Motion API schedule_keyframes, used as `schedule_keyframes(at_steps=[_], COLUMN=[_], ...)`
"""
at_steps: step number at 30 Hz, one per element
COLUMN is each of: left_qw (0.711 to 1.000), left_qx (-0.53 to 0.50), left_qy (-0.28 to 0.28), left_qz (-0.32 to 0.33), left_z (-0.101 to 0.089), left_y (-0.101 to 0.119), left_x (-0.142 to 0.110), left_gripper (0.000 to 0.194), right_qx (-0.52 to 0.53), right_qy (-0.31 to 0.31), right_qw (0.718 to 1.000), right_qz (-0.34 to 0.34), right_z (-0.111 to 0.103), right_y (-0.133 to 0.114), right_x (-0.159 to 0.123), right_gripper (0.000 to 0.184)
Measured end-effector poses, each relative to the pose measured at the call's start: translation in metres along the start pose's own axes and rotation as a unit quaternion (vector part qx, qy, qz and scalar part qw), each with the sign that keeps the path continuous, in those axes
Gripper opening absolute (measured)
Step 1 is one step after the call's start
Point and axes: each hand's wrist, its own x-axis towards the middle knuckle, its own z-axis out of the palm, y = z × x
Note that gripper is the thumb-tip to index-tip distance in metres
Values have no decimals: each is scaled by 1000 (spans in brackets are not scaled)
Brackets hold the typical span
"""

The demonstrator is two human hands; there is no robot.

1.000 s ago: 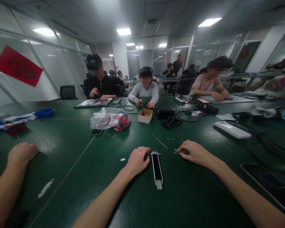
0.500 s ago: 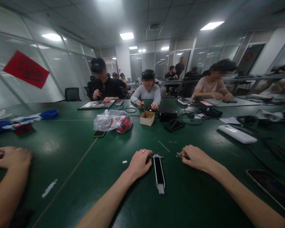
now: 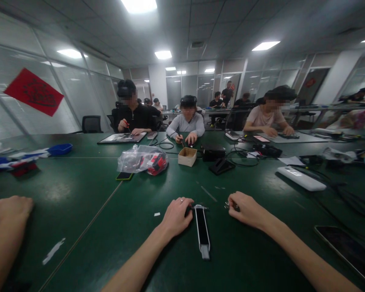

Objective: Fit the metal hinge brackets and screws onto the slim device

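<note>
A long narrow device [image 3: 202, 227], black with a white rim and a grey tab at its near end, lies on the green table between my hands. A thin bar crosses its far end. My left hand [image 3: 178, 215] rests beside that end, with thumb and fingers closed around the bar's left tip. To the right, apart from the device, my right hand [image 3: 246, 207] is closed in a pinch just over the table. Small shiny metal pieces [image 3: 226, 205] poke out from its fingertips; their exact kind is too small to tell.
A small open box [image 3: 187, 159], a clear plastic bag [image 3: 140, 159] with red items and a black stand [image 3: 221, 166] lie ahead. On the right are a white power bank-like case [image 3: 301, 178], cables and a phone [image 3: 346, 251]. Another person's arm [image 3: 10, 227] is at left.
My view has tilted up slightly. My right hand's fingers have curled further over the metal pieces. My left hand stays at the device. The neighbour's hands at left have shifted.
</note>
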Motion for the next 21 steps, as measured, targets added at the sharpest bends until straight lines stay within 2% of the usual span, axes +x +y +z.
schedule_keyframes(at_steps=[7, 11, 21], left_qw=[1000, 1000, 1000], left_qx=[8, 12, 20], left_qy=[-5, -2, -4], left_qz=[-10, -7, -1], left_z=[2, 3, 2], left_y=[0, 0, 1], left_x=[1, 0, 1], left_gripper=[24, 21, 18], right_qx=[57, 82, 111], right_qy=[82, 99, 103], right_qw=[990, 987, 981], right_qz=[-95, -97, -119], right_z=[23, 32, 46], right_y=[-28, -41, -38], right_x=[3, 6, 12], right_gripper=[19, 19, 18])
